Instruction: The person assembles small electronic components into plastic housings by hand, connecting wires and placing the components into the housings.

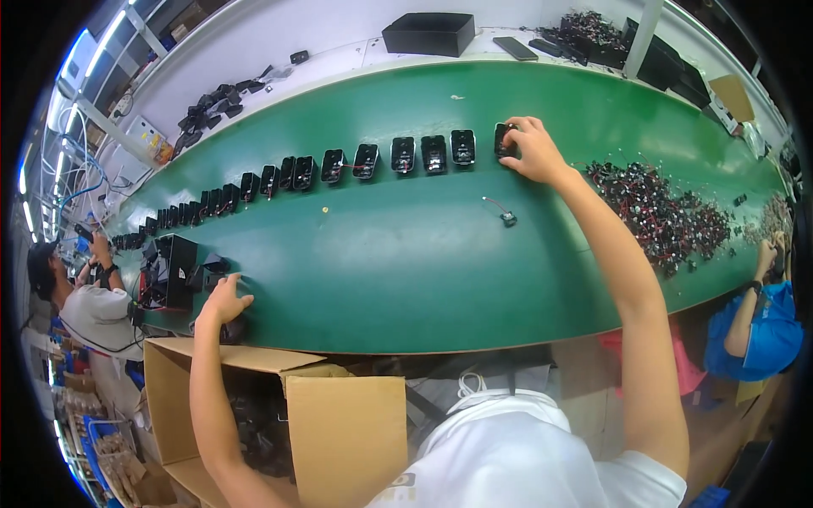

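Green tabletop [381, 279], long and curved by the lens, stretches across a workroom in front of me. Closest to my body, at its near edge, sits an open cardboard box [347, 440] with dark things inside; it seems placed there to be within easy reach. Above it, on the left, my left hand [224, 300] is held low near the table edge, fingers parted and apparently empty. Just beyond its fingers are small black pieces [215, 263], and past them a larger black box [174, 267]; whether I touch any piece, I cannot tell.

Farther in, a small part with a wire [508, 219] lies alone on bare green, nearer to me than my right hand [523, 148]. That arm reaches far out, and the hand grasps a black case [503, 140], thumb at the near end, fingers over the far end, probably to steady it from both sides. The case lies directly under those fingers, at the right end of a long row of similar cases [434, 155] running away to the left. They stand apart, insides up, perhaps so each can be reached separately. Right of my forearm spreads a heap of wired parts [660, 216]. Beyond everything, a white shelf [347, 63] carries a black bin [428, 35].
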`<state>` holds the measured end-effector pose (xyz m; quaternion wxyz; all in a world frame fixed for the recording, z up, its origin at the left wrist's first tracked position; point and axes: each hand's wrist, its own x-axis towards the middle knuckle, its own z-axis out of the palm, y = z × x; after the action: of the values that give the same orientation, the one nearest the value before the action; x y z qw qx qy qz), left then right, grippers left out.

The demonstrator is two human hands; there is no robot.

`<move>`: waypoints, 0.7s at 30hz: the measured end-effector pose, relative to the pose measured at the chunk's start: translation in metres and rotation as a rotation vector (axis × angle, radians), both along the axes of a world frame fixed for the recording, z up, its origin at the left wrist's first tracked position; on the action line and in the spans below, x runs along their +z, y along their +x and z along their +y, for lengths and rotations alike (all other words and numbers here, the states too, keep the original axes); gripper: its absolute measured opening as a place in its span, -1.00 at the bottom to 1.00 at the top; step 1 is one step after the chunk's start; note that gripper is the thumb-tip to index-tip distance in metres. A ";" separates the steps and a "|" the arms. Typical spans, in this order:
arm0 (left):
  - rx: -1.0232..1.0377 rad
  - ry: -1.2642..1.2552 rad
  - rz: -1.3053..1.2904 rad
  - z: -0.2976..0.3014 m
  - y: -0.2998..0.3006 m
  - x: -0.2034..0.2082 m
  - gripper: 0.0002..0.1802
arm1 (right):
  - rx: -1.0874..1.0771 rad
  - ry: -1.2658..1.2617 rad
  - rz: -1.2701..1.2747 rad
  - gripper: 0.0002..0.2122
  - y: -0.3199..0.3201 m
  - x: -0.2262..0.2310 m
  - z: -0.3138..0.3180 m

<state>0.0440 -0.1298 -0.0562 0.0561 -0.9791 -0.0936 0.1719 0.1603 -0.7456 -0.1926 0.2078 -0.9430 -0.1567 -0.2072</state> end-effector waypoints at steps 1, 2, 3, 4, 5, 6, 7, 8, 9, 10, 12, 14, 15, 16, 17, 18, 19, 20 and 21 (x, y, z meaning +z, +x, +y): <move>-0.005 0.001 0.000 -0.001 -0.002 0.000 -0.19 | -0.015 0.037 0.059 -0.72 0.001 0.000 0.001; -0.030 -0.049 -0.004 -0.002 -0.005 0.000 -0.23 | -0.021 0.038 0.060 -0.72 -0.001 -0.001 -0.001; -0.056 -0.100 -0.006 -0.003 -0.007 0.002 -0.27 | -0.017 0.033 0.038 -0.71 -0.004 0.001 -0.002; -0.070 -0.104 0.001 -0.014 -0.008 0.007 -0.27 | -0.020 0.023 0.019 -0.71 -0.010 0.003 -0.008; -0.077 -0.109 0.022 -0.026 -0.009 0.012 -0.29 | -0.037 0.017 0.026 -0.71 -0.018 0.003 -0.014; -0.063 -0.107 0.039 -0.031 -0.019 0.019 -0.31 | -0.067 0.020 -0.116 -0.71 -0.026 0.006 -0.014; -0.010 -0.107 0.048 -0.028 -0.023 0.017 -0.25 | -0.092 0.020 -0.260 -0.70 -0.034 0.011 -0.011; -0.005 -0.110 0.052 -0.027 -0.027 0.016 -0.25 | -0.087 0.016 -0.257 -0.70 -0.046 0.015 -0.007; -0.026 -0.053 0.092 -0.027 -0.033 0.018 -0.24 | -0.049 0.189 0.010 -0.70 -0.063 0.024 0.004; -0.057 0.006 0.131 -0.029 -0.036 0.018 -0.23 | -0.020 0.360 0.278 -0.70 -0.080 0.028 0.014; -0.069 0.011 0.083 -0.017 -0.034 0.006 -0.22 | -0.012 0.257 0.310 -0.72 -0.102 0.023 0.030; -0.052 0.010 0.111 -0.009 -0.029 -0.001 -0.26 | 0.017 0.229 0.312 -0.78 -0.110 0.013 0.036; -0.060 -0.068 0.114 -0.016 -0.028 -0.002 -0.33 | 0.031 0.280 0.273 -0.82 -0.114 0.010 0.036; -0.062 -0.067 0.117 -0.022 -0.026 -0.001 -0.33 | 0.046 0.331 0.234 -0.85 -0.116 0.008 0.037; -0.131 -0.140 0.046 -0.029 -0.022 0.000 -0.35 | 0.036 0.386 0.233 -0.89 -0.117 0.005 0.036; -0.198 -0.215 -0.025 -0.039 -0.021 0.001 -0.37 | 0.037 0.386 0.236 -0.89 -0.120 0.000 0.034; -0.416 -0.280 -0.224 -0.054 -0.020 -0.004 -0.40 | 0.041 0.411 0.157 -0.91 -0.121 -0.006 0.031; -0.396 -0.351 -0.227 -0.069 -0.017 -0.003 -0.42 | 0.046 0.436 0.077 -0.93 -0.122 -0.011 0.028; -0.379 -0.427 -0.225 -0.109 -0.013 0.000 -0.43 | 0.045 0.430 0.080 -0.93 -0.125 -0.013 0.025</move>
<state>0.0311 -0.2386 -0.0561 -0.1304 -0.9817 0.1231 0.0645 0.0357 -0.7206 -0.2057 0.4147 -0.8808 -0.1216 -0.1934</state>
